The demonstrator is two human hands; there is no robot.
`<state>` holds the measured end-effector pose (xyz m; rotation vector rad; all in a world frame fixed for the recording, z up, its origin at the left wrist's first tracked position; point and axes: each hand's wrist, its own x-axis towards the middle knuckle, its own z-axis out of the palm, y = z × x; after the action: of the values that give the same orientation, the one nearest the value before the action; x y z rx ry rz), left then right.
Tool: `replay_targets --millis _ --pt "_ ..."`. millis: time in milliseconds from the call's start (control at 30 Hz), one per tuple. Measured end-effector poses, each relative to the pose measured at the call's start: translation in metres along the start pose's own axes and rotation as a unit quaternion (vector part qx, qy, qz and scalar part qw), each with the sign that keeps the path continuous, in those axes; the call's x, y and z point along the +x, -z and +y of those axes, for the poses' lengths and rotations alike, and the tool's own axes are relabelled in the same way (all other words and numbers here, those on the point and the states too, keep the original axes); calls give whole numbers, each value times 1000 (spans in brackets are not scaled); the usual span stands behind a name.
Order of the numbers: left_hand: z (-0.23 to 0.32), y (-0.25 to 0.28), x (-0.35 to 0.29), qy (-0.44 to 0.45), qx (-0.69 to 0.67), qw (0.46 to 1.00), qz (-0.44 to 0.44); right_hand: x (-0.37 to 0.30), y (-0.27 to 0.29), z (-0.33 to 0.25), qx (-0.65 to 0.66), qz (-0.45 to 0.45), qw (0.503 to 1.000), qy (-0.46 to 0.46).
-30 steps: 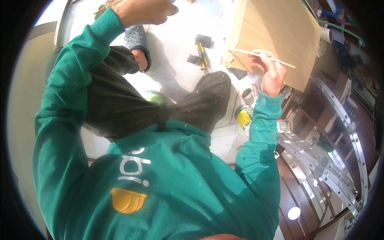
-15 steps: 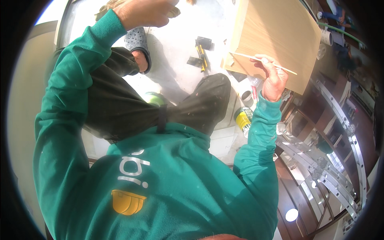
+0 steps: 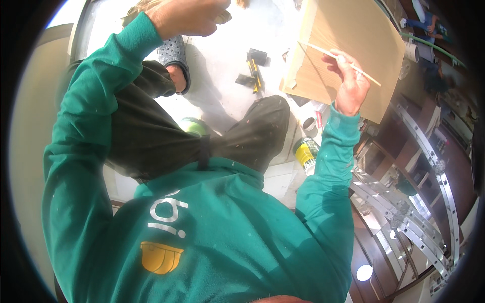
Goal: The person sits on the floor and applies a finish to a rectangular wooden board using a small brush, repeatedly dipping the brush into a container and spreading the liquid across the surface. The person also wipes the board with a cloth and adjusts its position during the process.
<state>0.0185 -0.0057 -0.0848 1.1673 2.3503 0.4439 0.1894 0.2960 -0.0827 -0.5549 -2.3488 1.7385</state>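
1. Green fabric of the sweatshirt (image 3: 202, 227) fills the near middle, its sleeves reaching up both sides; dark trousers (image 3: 151, 121) spread beyond its hem, knees parted.
2. Both hands are well apart. The right hand (image 3: 351, 83) pinches a thin pale stick (image 3: 371, 79) between thumb and fingers, over the wood-grain panel (image 3: 353, 30). One stick end points toward the panel's left edge, the other toward its right; whether the stick touches the surface, I cannot tell.
3. The left hand (image 3: 187, 17), at the upper picture rim, is curled around a tan thing (image 3: 222, 18), mostly hidden by the fingers.
4. A tub with a yellow band (image 3: 306, 153) stands beside the right sleeve, below the panel's lower edge, leaving only a narrow strip between sleeve and tub.
5. Pale floor (image 3: 217, 65) forms a broad gap from the grey clog (image 3: 172, 53) to the black-and-yellow tool (image 3: 255, 76); more floor separates that tool from the panel's left edge.
6. Past the panel's right edge, a metal ladder (image 3: 439, 165) slants through crowded boards; farther off, another person (image 3: 429, 25) shows at the upper right rim.
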Motion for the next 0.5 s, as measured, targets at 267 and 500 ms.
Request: replay_targets --millis 267,500 --pt "-5 -4 -2 -34 19 999 26 -8 6 -5 -19 -28 999 -18" --pt "-13 -27 1 -5 74 992 99 52 -11 1 -6 9 999 31"
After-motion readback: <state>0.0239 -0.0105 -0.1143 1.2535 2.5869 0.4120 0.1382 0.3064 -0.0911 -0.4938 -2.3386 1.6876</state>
